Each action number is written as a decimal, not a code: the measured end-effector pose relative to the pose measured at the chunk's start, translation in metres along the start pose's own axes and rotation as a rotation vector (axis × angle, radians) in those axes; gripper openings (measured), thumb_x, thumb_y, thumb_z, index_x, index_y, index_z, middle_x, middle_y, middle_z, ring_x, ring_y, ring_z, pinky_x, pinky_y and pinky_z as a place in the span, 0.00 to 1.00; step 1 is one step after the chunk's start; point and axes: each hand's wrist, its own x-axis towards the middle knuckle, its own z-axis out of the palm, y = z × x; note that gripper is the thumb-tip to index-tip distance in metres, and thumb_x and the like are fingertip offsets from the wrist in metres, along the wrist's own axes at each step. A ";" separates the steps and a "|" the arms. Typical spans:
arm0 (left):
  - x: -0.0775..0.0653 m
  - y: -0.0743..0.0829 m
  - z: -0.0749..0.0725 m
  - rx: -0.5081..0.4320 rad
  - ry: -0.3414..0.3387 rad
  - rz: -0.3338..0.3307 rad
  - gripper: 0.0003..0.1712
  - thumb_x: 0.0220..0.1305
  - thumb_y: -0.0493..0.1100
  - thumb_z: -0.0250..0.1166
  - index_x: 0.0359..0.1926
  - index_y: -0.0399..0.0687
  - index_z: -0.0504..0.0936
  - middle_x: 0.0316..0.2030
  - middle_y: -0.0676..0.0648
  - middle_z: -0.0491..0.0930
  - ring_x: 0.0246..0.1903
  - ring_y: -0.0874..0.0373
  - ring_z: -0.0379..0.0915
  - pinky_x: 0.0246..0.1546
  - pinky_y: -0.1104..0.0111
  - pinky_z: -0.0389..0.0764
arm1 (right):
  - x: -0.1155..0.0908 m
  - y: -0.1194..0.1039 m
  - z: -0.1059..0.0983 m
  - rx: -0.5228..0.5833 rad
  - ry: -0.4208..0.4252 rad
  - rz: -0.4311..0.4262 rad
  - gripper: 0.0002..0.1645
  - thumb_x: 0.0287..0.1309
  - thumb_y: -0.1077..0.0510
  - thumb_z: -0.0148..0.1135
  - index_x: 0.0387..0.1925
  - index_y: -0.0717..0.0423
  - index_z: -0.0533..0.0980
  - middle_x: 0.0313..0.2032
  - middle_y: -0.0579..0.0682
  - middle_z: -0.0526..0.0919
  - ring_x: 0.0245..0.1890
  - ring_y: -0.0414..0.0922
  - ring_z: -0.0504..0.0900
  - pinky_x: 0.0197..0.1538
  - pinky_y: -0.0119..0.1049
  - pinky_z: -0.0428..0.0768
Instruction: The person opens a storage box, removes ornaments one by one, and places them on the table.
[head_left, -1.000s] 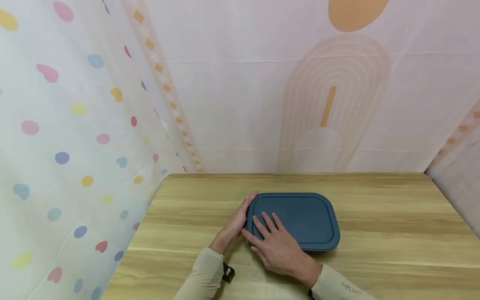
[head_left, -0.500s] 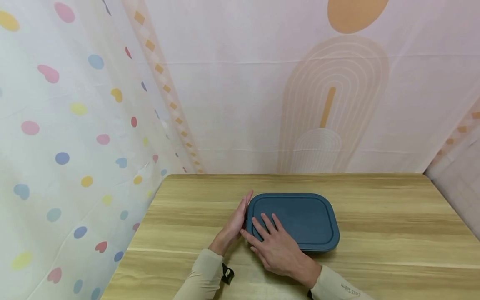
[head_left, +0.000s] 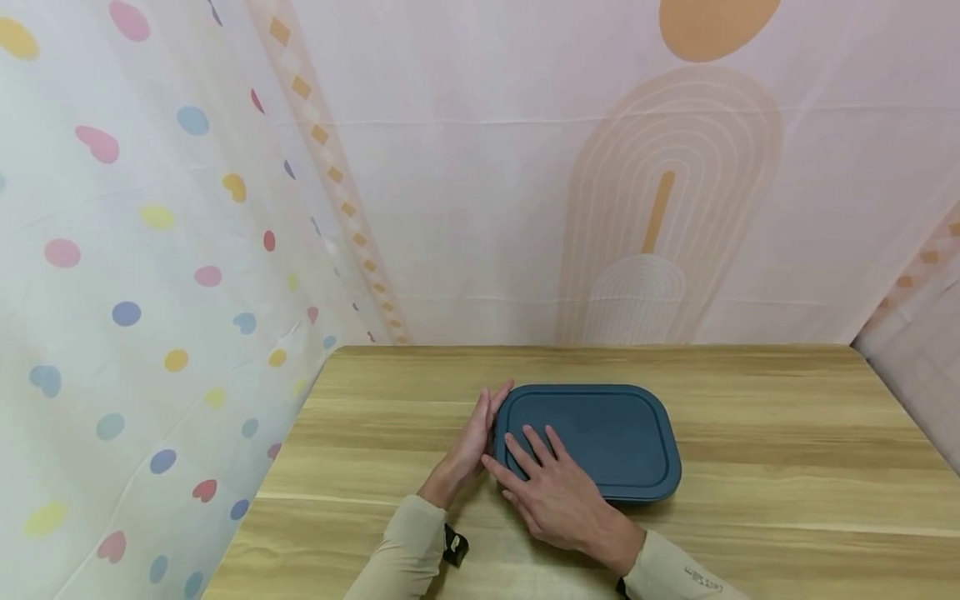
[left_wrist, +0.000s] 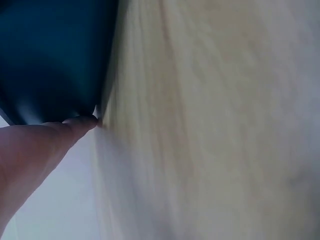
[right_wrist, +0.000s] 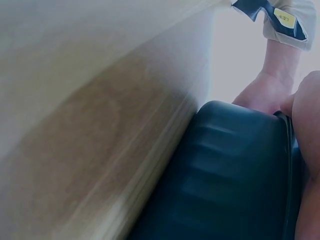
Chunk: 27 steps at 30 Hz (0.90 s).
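Observation:
A dark teal rectangular lidded container (head_left: 600,437) lies on the wooden table (head_left: 750,433) near its middle. My left hand (head_left: 480,433) lies with straight fingers against the container's left end. My right hand (head_left: 543,483) rests flat, fingers spread, on the near-left corner of the lid. In the left wrist view a fingertip (left_wrist: 82,122) touches the dark container wall (left_wrist: 50,55) where it meets the table. The right wrist view shows the container's side (right_wrist: 225,180) close up, with the left wrist beyond it.
Patterned fabric sheets hang behind the table and on both sides (head_left: 150,250). The table's left edge (head_left: 277,467) runs close to my left arm. Bare wood lies to the right of the container (head_left: 810,467) and behind it.
Almost nothing has moved. Both hands stay on the container's left end, with only a slight shift of the left fingers and of the view.

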 end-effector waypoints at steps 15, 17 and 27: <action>0.002 0.002 -0.002 -0.040 0.006 0.005 0.44 0.74 0.70 0.19 0.80 0.51 0.40 0.76 0.37 0.49 0.74 0.41 0.48 0.74 0.50 0.50 | 0.003 0.002 -0.007 -0.002 0.030 -0.012 0.33 0.73 0.47 0.51 0.75 0.40 0.59 0.68 0.57 0.71 0.69 0.58 0.68 0.66 0.58 0.69; 0.001 0.002 -0.002 -0.039 0.016 0.007 0.44 0.73 0.71 0.20 0.80 0.51 0.40 0.76 0.37 0.49 0.74 0.40 0.49 0.74 0.49 0.50 | 0.003 0.001 -0.009 -0.009 0.045 -0.024 0.34 0.71 0.49 0.54 0.75 0.42 0.59 0.67 0.59 0.71 0.69 0.57 0.68 0.66 0.57 0.70; 0.003 0.000 -0.003 -0.074 0.024 -0.007 0.42 0.75 0.68 0.18 0.80 0.53 0.43 0.76 0.39 0.51 0.74 0.44 0.50 0.73 0.52 0.55 | 0.007 0.006 -0.034 -0.032 0.194 -0.042 0.39 0.59 0.58 0.65 0.72 0.50 0.65 0.64 0.63 0.74 0.65 0.56 0.73 0.64 0.52 0.74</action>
